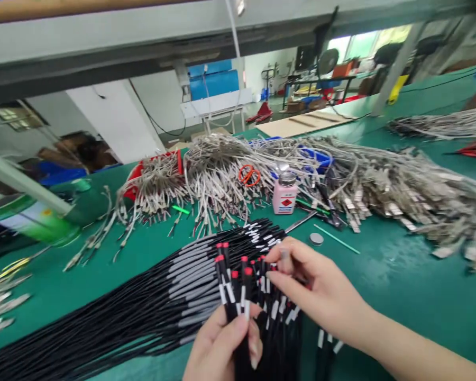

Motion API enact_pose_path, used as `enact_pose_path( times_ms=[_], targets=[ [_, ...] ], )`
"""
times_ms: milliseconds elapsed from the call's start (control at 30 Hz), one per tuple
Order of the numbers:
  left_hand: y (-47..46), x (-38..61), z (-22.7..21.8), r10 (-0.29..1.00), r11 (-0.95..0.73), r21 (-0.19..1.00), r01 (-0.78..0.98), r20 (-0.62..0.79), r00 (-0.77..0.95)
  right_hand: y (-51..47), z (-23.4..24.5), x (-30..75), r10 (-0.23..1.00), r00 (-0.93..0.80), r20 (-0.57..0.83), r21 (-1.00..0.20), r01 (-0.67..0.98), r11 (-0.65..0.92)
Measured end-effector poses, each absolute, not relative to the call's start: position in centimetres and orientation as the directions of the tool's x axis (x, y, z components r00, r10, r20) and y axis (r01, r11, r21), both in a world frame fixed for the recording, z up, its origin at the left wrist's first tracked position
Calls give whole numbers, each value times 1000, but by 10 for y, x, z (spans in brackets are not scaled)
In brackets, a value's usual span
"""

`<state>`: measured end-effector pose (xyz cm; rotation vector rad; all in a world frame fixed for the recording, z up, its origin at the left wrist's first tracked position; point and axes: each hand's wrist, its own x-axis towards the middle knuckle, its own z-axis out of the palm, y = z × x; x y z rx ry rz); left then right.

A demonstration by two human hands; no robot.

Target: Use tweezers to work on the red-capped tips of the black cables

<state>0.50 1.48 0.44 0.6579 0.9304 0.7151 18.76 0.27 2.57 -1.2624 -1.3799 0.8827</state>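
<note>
My left hand [222, 344] grips a bunch of thin black cables [241, 286] with red tips and white marker bands, held upright near the bottom middle. My right hand [313, 286] comes in from the right, its fingertips pinching among the red-tipped ends of the same bunch. A long bundle of black cables with grey sleeves [143, 307] lies across the green table [400, 275], running from the lower left up to the middle.
Heaps of grey wires with metal ends [381, 180] cover the far side of the table. Among them are orange-handled scissors [249, 174], a pink bottle [284, 194], a round metal cap [316, 238], a thin green stick [337, 239] and a blue bin [319, 159].
</note>
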Motion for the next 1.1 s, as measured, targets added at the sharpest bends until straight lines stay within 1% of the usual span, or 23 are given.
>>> enact_pose_path(
  times_ms=[67, 200, 367, 500, 567, 667, 800, 867, 1100],
  targets=[
    [13, 7, 3, 808, 569, 765, -302, -450, 381, 3, 28, 189, 980, 72, 187, -958, 236, 166],
    [5, 9, 9, 832, 546, 766, -341, -447, 328, 1, 29, 188, 990, -12, 138, -958, 253, 137],
    [1, 8, 14, 811, 564, 761, -320, -438, 387, -1, 25, 184, 994, -31, 108, -960, 256, 112],
    [1, 7, 12, 843, 522, 769, -369, -397, 363, -6, 23, 181, 993, -65, 101, -971, 211, 113],
    [2, 6, 11, 823, 548, 751, -369, -406, 398, -8, 21, 178, 987, -98, 124, -970, 197, 141],
    [3, 5, 12, 753, 626, 719, -302, -456, 474, -9, 18, 176, 979, -104, 177, -957, 215, 195],
    [2, 3, 16, 764, 630, 706, -324, -487, 424, -7, 16, 179, 956, 15, 293, -902, 336, 271],
    [1, 3, 17, 763, 633, 703, -324, -494, 417, -6, 18, 182, 935, 42, 353, -868, 389, 310],
    [1, 3, 16, 758, 637, 700, -323, -493, 426, -9, 22, 185, 852, -106, 512, -702, 520, 487]
  ],
)
